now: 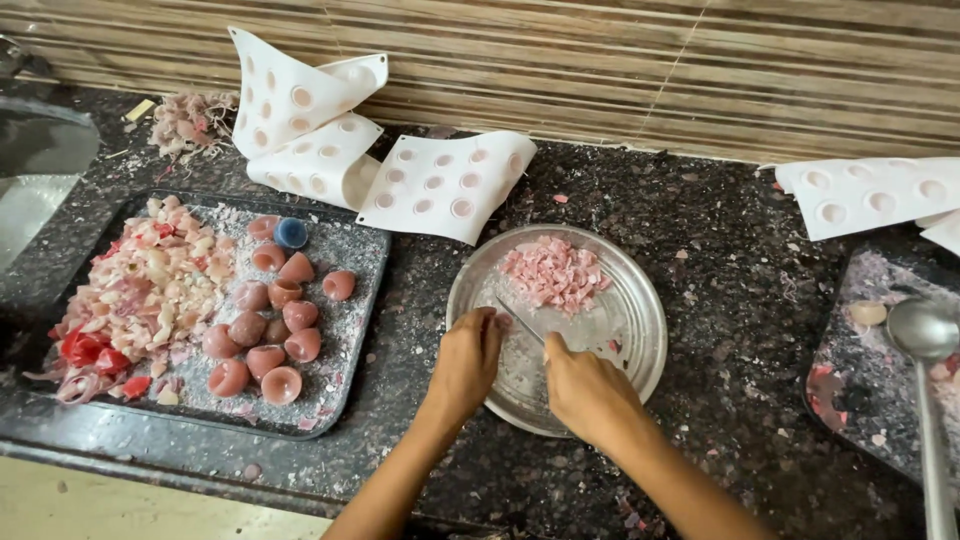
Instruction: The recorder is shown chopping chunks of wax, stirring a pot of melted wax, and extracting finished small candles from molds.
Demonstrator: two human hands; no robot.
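With my right hand [590, 385] gripping a knife [520, 320] and my left hand [468, 362] clenched on the steel plate [640, 340], one pink chopped pile [553, 272] is done while whole pink domes [270, 330] remain on the tray [340, 380] toward the bench's left edge.

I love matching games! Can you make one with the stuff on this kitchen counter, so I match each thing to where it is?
Things:
1. pile of pink chips
2. blue half-ball
3. big spoon
4. white moulds with round hollows

Places:
A. on the dark tray at the left, among pink half-balls
B. at the far right edge of the counter
C. on the round metal plate, beyond the two hands
D. at the back, by the striped wall

Right pairs: 1-C, 2-A, 3-B, 4-D
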